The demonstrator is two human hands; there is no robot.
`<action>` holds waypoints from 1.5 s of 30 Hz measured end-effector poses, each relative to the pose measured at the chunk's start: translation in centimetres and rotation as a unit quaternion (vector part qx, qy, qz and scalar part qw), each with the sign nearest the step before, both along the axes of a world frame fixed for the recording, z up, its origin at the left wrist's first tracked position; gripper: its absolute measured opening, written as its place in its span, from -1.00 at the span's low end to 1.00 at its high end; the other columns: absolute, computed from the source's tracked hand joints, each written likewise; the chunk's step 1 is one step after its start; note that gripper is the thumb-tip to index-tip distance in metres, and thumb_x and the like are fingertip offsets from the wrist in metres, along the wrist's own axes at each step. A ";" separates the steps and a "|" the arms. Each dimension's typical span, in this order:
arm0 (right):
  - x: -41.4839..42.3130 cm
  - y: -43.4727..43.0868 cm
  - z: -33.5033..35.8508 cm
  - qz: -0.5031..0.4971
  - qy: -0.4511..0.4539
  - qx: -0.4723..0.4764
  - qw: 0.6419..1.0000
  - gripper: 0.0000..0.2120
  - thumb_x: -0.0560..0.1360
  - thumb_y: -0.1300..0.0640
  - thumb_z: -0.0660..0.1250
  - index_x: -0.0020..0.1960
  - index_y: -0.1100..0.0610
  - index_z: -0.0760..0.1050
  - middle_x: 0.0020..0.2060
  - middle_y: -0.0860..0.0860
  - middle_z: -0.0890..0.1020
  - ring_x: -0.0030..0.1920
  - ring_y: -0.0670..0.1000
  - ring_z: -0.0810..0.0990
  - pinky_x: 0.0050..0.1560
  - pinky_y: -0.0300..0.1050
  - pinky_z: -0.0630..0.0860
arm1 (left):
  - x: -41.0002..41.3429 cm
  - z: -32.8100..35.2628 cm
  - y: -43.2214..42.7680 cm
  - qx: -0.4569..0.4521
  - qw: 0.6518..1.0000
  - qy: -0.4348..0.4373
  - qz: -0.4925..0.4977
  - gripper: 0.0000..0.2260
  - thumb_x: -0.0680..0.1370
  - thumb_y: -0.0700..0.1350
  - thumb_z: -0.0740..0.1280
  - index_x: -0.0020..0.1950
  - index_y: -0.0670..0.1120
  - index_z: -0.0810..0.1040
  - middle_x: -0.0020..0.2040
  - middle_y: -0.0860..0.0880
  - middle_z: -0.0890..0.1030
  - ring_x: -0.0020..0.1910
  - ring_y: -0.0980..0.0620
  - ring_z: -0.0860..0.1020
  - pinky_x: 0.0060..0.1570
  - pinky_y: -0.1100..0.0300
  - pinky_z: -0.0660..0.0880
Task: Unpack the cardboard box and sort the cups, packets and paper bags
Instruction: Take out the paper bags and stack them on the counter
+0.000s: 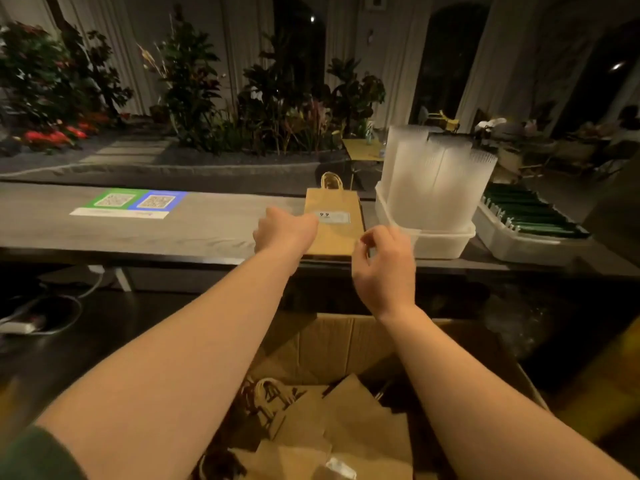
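A brown paper bag [334, 233] with a white label and twine handles lies flat on the grey counter [194, 230]. My left hand [282, 232] is at the bag's left edge with fingers curled; whether it touches the bag is unclear. My right hand [384, 265] hovers by the bag's near right corner, fingers loosely curled, holding nothing. Below my arms stands the open cardboard box [346, 344] with several more paper bags [349, 424] inside. Stacks of clear cups [433, 181] stand in a white tub [440, 242]. Green packets [530, 213] fill a white tray [519, 245].
A green and blue QR-code sheet [130, 202] lies on the counter at the left. Plants [187, 84] and red flowers line the planter behind. Cables and a power strip [20, 325] lie on the dark floor at the left.
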State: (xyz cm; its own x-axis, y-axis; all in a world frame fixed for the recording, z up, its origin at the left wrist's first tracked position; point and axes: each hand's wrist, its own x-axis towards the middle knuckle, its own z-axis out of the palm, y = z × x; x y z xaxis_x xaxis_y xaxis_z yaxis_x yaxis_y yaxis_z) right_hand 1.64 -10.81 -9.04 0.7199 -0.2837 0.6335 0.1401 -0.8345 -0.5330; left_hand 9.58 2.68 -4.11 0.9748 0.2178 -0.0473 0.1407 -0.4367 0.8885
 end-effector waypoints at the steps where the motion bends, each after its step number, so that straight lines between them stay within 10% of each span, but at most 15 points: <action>1: -1.7 -0.2 -1.1 0.032 0.034 0.032 0.998 -0.98 0.61 0.10 0.34 0.03 0.04 0.53 -0.12 -0.09 0.56 -0.08 -0.11 0.53 -0.03 -0.27 0.50 | -2.0 0.1 1.0 -0.016 0.999 -0.027 -0.018 -0.66 0.49 0.06 0.41 0.21 0.00 0.48 0.10 -0.02 0.56 0.07 -0.06 0.52 0.07 -0.05 0.57; 4: -6.0 -0.3 -7.7 0.080 0.270 0.037 0.959 -0.82 0.59 0.01 0.39 0.18 -0.03 0.54 -0.03 -0.13 0.61 0.01 -0.11 0.61 0.02 -0.20 0.60 | -8.4 -1.3 3.6 -0.049 0.993 -0.071 -0.083 -0.87 0.60 -0.07 0.39 0.13 -0.01 0.52 0.00 0.01 0.56 -0.02 0.04 0.53 -0.09 0.12 0.52; 8: -11.2 1.4 -15.4 0.122 0.591 -0.096 0.792 -0.44 0.48 -0.15 0.49 0.39 0.00 0.43 0.26 -0.01 0.58 0.21 0.03 0.58 0.20 -0.07 0.58 | -15.6 -6.0 6.1 -0.009 0.987 -0.049 -0.155 -0.97 0.59 -0.11 0.40 -0.04 0.02 0.59 -0.11 0.00 0.61 -0.10 0.05 0.58 -0.14 0.15 0.52; 12: -13.8 2.5 -17.3 0.135 0.655 -0.249 0.701 -0.16 0.41 -0.20 0.54 0.53 0.07 0.26 0.40 0.10 0.44 0.38 0.18 0.42 0.36 0.13 0.47 | -18.9 -10.7 7.8 0.024 0.986 -0.003 -0.167 -0.92 0.58 -0.14 0.40 -0.08 0.02 0.59 -0.17 -0.02 0.62 -0.15 0.01 0.60 -0.08 0.07 0.63; 16: -14.9 4.3 -17.4 0.104 0.572 -0.301 0.756 -0.19 0.45 -0.17 0.52 0.54 0.11 0.25 0.36 0.13 0.44 0.36 0.19 0.43 0.33 0.12 0.48 | -20.2 -13.5 9.3 0.017 0.989 -0.021 -0.145 -0.88 0.60 -0.15 0.39 -0.10 0.04 0.58 -0.20 0.00 0.61 -0.19 0.02 0.59 -0.14 0.10 0.63; 21: -15.0 5.0 -17.1 0.135 0.612 -0.310 0.715 -0.21 0.42 -0.18 0.54 0.50 0.10 0.32 0.31 0.12 0.50 0.31 0.18 0.47 0.33 0.14 0.48 | -19.2 -14.9 10.7 0.061 0.986 -0.086 -0.129 -0.83 0.60 -0.17 0.37 -0.11 0.09 0.53 -0.24 0.04 0.59 -0.22 0.04 0.59 -0.21 0.09 0.62; 28: -15.5 0.3 -12.5 0.094 0.523 0.022 0.847 -0.63 0.57 0.09 0.44 0.35 -0.03 0.51 0.23 -0.04 0.58 0.20 -0.05 0.58 0.12 -0.20 0.57 | -19.2 -15.6 10.8 0.054 0.982 -0.107 -0.147 -0.85 0.61 -0.11 0.37 -0.06 0.15 0.51 -0.24 0.09 0.60 -0.23 0.08 0.60 -0.22 0.09 0.64; 32: -16.0 -1.0 -8.7 0.107 0.417 0.105 0.897 -0.95 0.54 0.09 0.44 -0.05 -0.01 0.57 -0.06 -0.05 0.66 -0.04 -0.08 0.66 0.06 0.02 0.67 | -19.8 -14.4 9.5 -0.010 0.970 -0.082 -0.229 -0.97 0.63 0.02 0.35 0.00 0.12 0.56 -0.12 0.08 0.65 -0.09 0.09 0.61 -0.11 0.20 0.59; 37: -17.3 4.7 -6.2 0.109 0.239 0.151 0.953 -0.92 0.59 0.10 0.38 0.02 -0.08 0.59 -0.07 -0.14 0.66 -0.04 -0.15 0.64 0.02 -0.12 0.66 | -20.3 -13.7 8.7 -0.215 0.893 0.131 -0.373 -0.34 0.45 0.42 0.31 0.48 0.29 0.20 0.38 0.19 0.41 0.34 0.08 0.42 0.20 0.10 0.49; 40: -17.9 8.3 -6.0 0.228 0.261 0.082 0.934 -0.73 0.60 -0.08 0.35 0.29 -0.11 0.52 0.31 -0.25 0.54 0.28 -0.32 0.46 0.33 -0.21 0.49 | -20.5 -13.8 9.8 -0.394 0.818 0.204 -0.366 -0.06 0.24 0.41 0.55 0.53 0.15 0.32 0.38 -0.11 0.57 0.38 -0.21 0.52 0.35 -0.25 0.46; 42: -17.9 8.6 -6.6 0.285 0.304 0.088 0.905 -0.63 0.62 -0.11 0.31 0.41 -0.15 0.43 0.48 -0.31 0.36 0.42 -0.38 0.29 0.44 -0.25 0.33 | -20.2 -13.6 10.1 -0.429 0.831 0.192 -0.299 -0.34 0.38 0.27 0.53 0.42 0.07 0.49 0.24 -0.16 0.66 0.28 -0.25 0.60 0.30 -0.29 0.49; 45: -17.3 7.0 -7.2 0.238 0.250 0.294 0.891 -0.79 0.64 0.08 0.31 0.27 -0.06 0.51 0.26 -0.15 0.59 0.24 -0.17 0.59 0.13 -0.22 0.60 | -19.6 -13.8 10.2 -0.323 0.913 0.109 -0.224 -0.73 0.65 -0.04 0.31 0.34 0.18 0.52 0.15 0.04 0.70 0.24 -0.09 0.61 0.29 -0.18 0.49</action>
State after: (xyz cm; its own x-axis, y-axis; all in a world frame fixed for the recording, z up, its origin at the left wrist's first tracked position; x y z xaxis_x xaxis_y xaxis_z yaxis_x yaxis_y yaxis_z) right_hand -15.68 -3.77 -16.26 0.9980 -0.0478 0.0419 0.0257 -0.2991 -0.9539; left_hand -10.05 12.87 -17.91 0.9117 -0.3416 -0.2282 0.2805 0.1120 0.9533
